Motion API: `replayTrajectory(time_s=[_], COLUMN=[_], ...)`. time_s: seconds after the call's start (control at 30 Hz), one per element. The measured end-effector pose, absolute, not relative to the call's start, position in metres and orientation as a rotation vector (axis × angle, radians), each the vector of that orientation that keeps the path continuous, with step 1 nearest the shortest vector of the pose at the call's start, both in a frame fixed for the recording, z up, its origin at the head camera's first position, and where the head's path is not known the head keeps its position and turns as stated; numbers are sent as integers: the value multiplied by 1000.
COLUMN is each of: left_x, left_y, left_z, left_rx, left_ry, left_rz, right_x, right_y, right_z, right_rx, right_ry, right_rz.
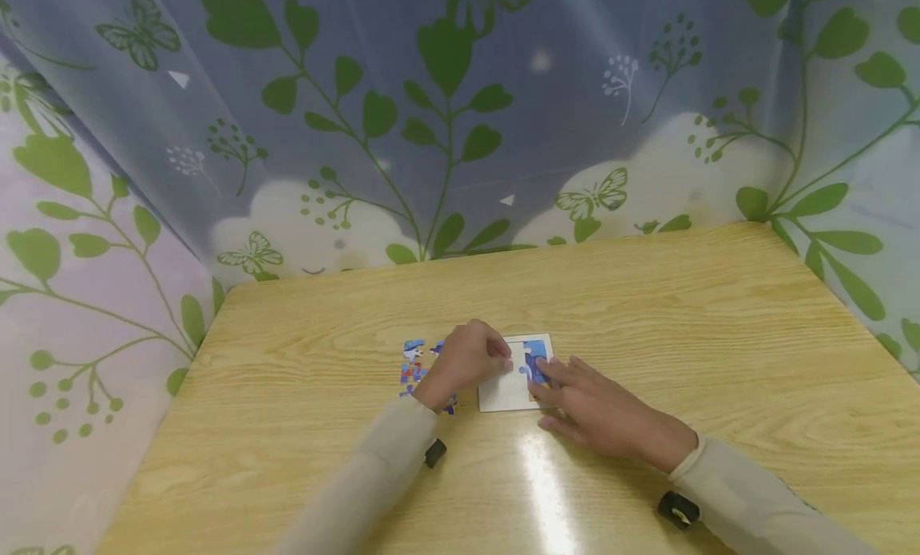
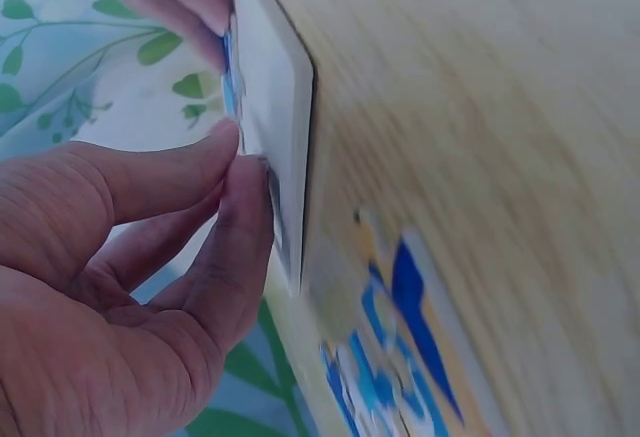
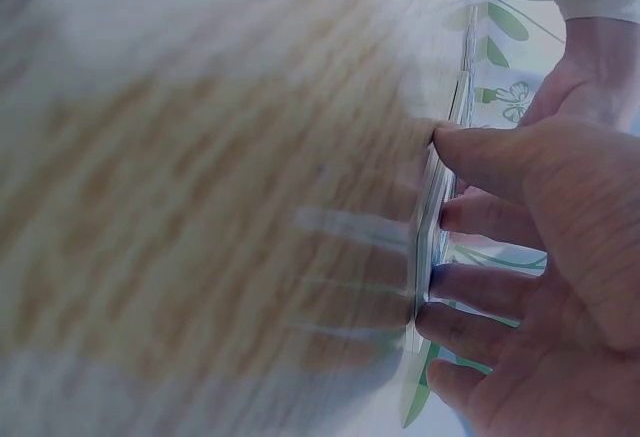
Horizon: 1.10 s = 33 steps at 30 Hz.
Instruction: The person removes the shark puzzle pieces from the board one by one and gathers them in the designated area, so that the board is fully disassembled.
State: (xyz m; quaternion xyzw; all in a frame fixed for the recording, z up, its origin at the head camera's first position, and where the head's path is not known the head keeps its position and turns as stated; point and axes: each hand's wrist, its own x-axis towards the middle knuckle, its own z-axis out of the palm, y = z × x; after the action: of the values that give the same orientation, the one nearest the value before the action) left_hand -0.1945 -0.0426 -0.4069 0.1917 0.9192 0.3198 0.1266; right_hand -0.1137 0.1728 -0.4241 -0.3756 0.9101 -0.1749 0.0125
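Note:
My left hand point(image 1: 470, 359) is over a white puzzle tray point(image 1: 496, 395), thumb and index finger pinched together. A thin edge shows at those fingertips in the left wrist view; the puzzle piece they pinch is mostly hidden. Joined blue puzzle pieces point(image 1: 533, 354) lie along the tray's right side. My right hand point(image 1: 600, 411) rests there with fingers spread and extended, fingertips on the pieces and the tray's right edge. In the right wrist view its thumb and fingertips touch the tray's rim point(image 3: 430, 212).
Loose puzzle pieces point(image 1: 412, 373) lie on the wooden table point(image 1: 302, 379) left of the tray, partly covered by my left hand and wrist. A patterned curtain point(image 1: 345, 180) hangs behind the table and along both sides.

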Motion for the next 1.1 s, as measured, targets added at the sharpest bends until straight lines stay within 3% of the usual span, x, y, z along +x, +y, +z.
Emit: replayTrajectory(time_s=[1.1], left_x=[-198], left_y=[-14], left_z=[-414], left_rx=[439], left_ry=[2674], left_rz=[1054], right_x=[-114], right_y=[174], right_z=[-423], right_rx=[-1153], right_ry=[2811], right_rz=[-545])
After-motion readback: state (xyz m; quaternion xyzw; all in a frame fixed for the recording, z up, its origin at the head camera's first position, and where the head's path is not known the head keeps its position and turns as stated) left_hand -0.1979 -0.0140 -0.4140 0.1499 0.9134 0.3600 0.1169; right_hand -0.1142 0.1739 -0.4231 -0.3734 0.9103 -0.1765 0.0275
